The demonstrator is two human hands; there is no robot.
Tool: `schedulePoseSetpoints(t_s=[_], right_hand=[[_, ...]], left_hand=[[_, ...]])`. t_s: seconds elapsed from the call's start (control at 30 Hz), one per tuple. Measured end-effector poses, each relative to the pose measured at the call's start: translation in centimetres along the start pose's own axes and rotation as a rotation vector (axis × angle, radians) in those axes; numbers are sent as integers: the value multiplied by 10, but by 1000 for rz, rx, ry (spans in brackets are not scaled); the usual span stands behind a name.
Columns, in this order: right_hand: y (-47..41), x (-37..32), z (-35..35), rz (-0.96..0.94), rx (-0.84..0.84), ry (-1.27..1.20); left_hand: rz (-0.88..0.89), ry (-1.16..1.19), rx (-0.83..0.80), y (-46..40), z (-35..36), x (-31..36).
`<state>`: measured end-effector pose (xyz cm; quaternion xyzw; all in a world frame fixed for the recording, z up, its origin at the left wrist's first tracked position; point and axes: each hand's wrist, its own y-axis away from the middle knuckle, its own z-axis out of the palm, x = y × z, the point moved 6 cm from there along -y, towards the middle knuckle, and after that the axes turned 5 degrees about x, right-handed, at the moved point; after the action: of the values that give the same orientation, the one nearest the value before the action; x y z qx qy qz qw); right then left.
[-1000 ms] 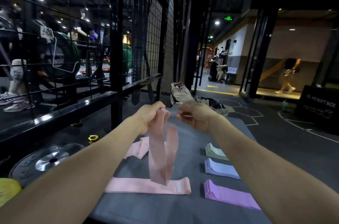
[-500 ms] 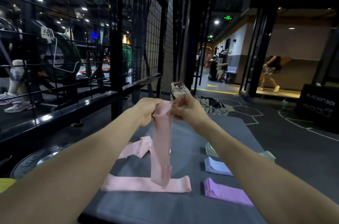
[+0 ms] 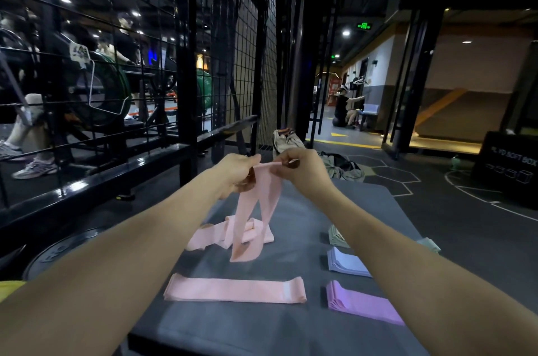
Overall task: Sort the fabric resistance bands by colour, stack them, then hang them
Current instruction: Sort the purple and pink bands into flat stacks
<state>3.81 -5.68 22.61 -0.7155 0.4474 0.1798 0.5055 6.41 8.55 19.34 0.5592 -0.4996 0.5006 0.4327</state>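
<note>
While a pink fabric resistance band is held up at the centre of the frame, its top edge is pinched between the left hand and the right hand, with the fingers of both curled onto the fabric. The loop is seen hanging open below the hands, its lower end suspended just above a grey mat.

Directly behind the hanging loop, a crumpled pile of pink bands is laid on the mat. Nearer the lower edge of the frame, a flattened stack of pink bands is placed lengthwise. Along the right side of the mat, three folded stacks are arranged in a column and partly hidden by the right forearm: green bands uppermost, light blue bands in the middle, purple bands lowest.

A black wire-mesh rack occupies the upper left of the frame. A weight plate lies on the floor at the lower left.
</note>
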Motion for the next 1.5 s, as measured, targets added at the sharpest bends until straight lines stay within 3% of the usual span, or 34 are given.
schedulePoseSetpoints(t_s=[0.13,0.23,0.33,0.47,0.67,0.77,0.87,0.97,1.1,1.23,1.4,1.5], right_hand=[[-2,-2,-2,-7,19,41],[-6,3,-3,24,66,26],[-6,8,-3,60,82,-16],[-5,10,-2,79,95,-61],[-5,14,0,87,65,-104],[-4,13,1,52,65,1],[-6,16,1,74,108,28],[-10,15,2,77,160,3],[-8,8,16,16,58,-45],[-1,9,28,21,-113,-171],[1,26,15,187,31,-374],[3,33,34,287,-90,-429]], left_hand=[[208,-418,97,-10,-10,6],[332,-299,101,-5,-11,10],[427,-156,-25,5,-3,12],[564,-242,-35,13,4,14],[529,-204,9,12,4,14],[587,-403,118,9,1,15],[484,-387,256,6,-7,13],[250,-184,131,6,2,4],[39,249,26,7,7,-1],[-16,356,50,7,1,-3],[30,256,-19,10,-6,-5],[61,242,-141,17,-1,0]])
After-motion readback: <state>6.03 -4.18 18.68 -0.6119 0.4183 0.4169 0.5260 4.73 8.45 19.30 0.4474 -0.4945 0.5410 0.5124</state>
